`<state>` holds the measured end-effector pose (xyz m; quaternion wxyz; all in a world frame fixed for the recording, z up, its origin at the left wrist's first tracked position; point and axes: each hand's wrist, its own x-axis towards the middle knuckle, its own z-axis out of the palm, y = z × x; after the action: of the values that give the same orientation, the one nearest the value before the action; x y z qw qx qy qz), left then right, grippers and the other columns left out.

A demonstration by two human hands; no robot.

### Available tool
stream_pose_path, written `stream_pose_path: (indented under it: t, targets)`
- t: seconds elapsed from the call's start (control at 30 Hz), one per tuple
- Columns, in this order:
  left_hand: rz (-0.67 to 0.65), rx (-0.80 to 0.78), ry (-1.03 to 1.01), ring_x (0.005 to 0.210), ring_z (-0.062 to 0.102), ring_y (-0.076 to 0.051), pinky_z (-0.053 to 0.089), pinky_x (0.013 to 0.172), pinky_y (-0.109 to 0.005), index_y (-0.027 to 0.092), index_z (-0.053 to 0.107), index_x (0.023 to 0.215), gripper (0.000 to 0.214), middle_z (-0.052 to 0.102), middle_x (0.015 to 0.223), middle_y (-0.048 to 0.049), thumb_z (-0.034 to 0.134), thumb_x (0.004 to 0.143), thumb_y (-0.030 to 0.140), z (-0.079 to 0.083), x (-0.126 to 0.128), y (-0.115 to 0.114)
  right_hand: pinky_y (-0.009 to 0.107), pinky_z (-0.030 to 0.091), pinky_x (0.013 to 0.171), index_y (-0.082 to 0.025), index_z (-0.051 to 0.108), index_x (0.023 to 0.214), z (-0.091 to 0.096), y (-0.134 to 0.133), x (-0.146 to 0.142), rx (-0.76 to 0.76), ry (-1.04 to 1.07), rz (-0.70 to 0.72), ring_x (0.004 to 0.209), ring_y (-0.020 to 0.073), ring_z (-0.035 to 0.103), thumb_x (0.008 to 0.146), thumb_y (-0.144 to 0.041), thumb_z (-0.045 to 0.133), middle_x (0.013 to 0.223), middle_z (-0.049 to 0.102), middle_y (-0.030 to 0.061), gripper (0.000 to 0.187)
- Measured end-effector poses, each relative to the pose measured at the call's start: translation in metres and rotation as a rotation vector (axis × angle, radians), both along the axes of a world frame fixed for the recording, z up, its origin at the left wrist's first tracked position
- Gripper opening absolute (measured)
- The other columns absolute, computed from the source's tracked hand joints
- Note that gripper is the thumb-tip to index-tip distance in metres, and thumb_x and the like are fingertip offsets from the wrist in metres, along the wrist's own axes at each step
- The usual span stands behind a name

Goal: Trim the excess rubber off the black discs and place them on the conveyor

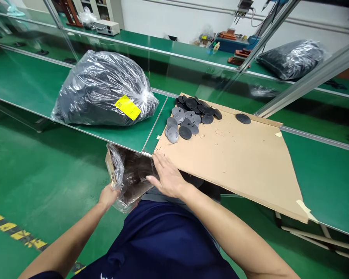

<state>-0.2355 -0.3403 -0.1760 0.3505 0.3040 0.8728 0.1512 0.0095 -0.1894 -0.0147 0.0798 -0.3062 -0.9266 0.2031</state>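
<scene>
My left hand (109, 196) is closed on the rim of a cardboard box (109, 164), which has a clear plastic liner (120, 164) folded over its edge. The box sits below the front of the bench, and its dark inside is only partly visible. My right hand (170, 178) lies stretched out at the near left edge of a brown cardboard sheet (238, 155), fingers extended and thumb apart. Beyond that hand, several round black and grey plastic discs (190, 116) are heaped on the sheet's far left corner. One black disc (243, 118) lies apart to the right.
On the green bench (23, 81) to the left rests a large tied plastic bag (101, 85) of dark contents with a yellow label (128, 107). Clear panels and a metal post (311, 81) stand behind. Another filled bag (291, 58) is on the back bench.
</scene>
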Motion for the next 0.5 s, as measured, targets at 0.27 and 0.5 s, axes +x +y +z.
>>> stream_pose_path:
  t: [0.27,0.5]
  targets:
    - [-0.006,0.017,-0.017,0.066,0.059,-0.016,0.037,0.056,-0.023,0.018,0.061,0.085,0.016,0.064,0.071,-0.0011,0.051,0.072,0.018,-0.005,-0.001,-0.003,0.049,0.018,0.118,-0.002,0.025,0.147,0.004,0.031,-0.008,0.036,0.052,-0.143,0.144,0.03,0.017,0.093,-0.053,0.039,0.153,0.023,0.0217,0.076]
    - [-0.01,0.033,-0.022,0.068,0.059,-0.017,0.038,0.057,-0.024,0.017,0.06,0.082,0.014,0.065,0.075,-0.0027,0.05,0.071,0.017,-0.002,-0.001,-0.002,0.046,0.021,0.118,-0.004,0.029,0.146,0.002,0.009,-0.024,0.017,0.029,0.129,0.144,0.0296,0.017,0.092,-0.056,0.041,0.154,0.024,0.0199,0.077]
